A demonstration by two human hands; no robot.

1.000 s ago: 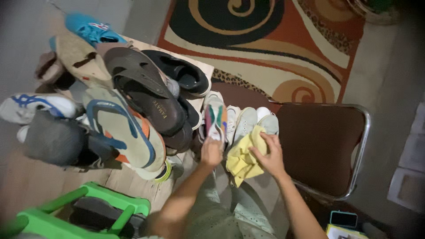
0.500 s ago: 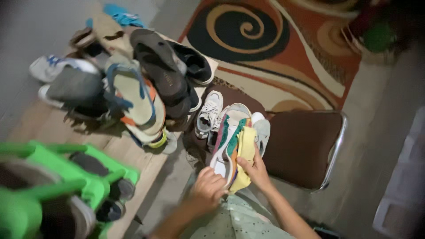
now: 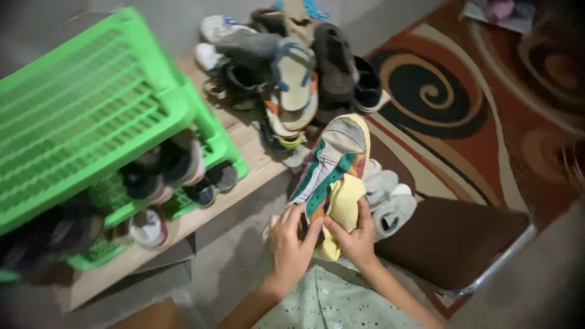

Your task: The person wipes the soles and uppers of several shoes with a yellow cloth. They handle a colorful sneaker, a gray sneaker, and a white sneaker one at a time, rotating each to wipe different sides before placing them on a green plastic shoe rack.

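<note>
I see my left hand (image 3: pixel 291 244) gripping the heel of a multicoloured sneaker (image 3: pixel 332 164), held over the floor. My right hand (image 3: pixel 356 240) presses a yellow cloth (image 3: pixel 341 210) against its side. The shoes in the green rack (image 3: pixel 91 116) are blurred.

One head-worn camera gives the only view, so no second view overlaps with it. It looks steeply down from above the person's lap, close to the two hands, and faces forward and slightly leftward across the floor. The left hand (image 3: pixel 291 244) and right hand (image 3: pixel 356 239) sit low at centre, their grip on a multicoloured sneaker (image 3: pixel 332 161). Left of the grip the green plastic rack (image 3: pixel 91 103) fills the frame; beyond it lies the shoe pile (image 3: pixel 298 67); right of it, the patterned rug (image 3: pixel 475 116).
</note>
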